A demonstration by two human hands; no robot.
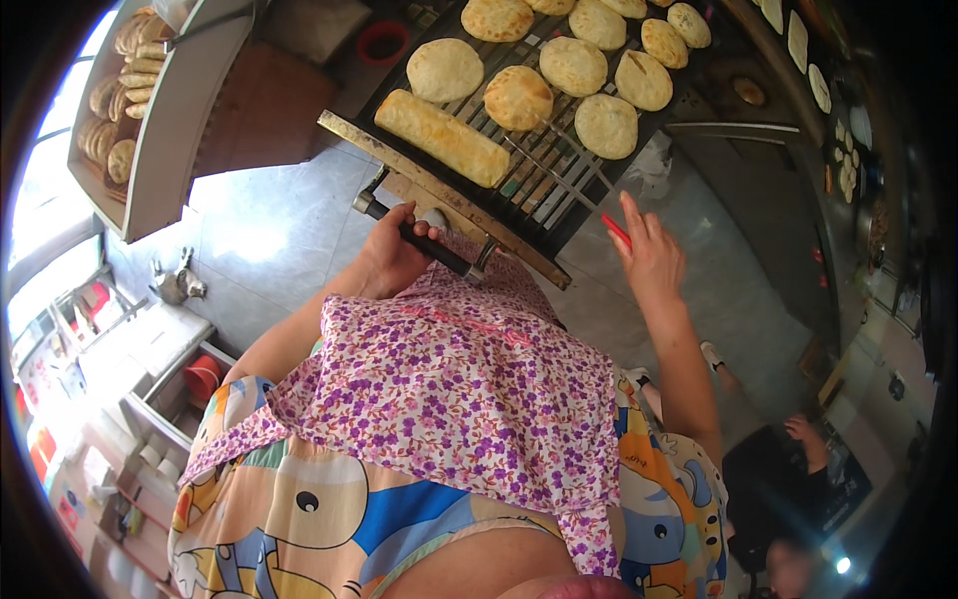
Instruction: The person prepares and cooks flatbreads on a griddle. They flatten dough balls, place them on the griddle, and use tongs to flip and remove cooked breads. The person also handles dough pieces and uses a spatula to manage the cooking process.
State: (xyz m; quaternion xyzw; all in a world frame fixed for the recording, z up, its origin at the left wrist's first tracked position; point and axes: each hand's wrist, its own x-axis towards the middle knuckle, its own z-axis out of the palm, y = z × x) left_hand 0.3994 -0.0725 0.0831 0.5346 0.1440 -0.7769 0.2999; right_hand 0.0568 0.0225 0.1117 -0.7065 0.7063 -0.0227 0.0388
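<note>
My left hand [400, 251] is closed around the black bar handle [441, 248] on the front of a pulled-out metal rack drawer [449, 202]. My right hand [651, 251] holds metal tongs [557, 176] with red grips; their tips reach the lower edge of a browned round flatbread [518, 98]. Whether they pinch it I cannot tell. A long rolled flatbread [443, 138] lies along the rack's front edge. Around them on the slatted rack [535, 183] are several puffed round flatbreads, among them a pale one [445, 70] at the left and another [606, 126] at the right.
A bin of baked flatbreads [157, 142] stands at the upper left. More pale dough pieces [797, 41] lie on a dark surface at the right. A cat [178, 278] lies on the tiled floor at left. Another person in black [771, 479] is at the lower right.
</note>
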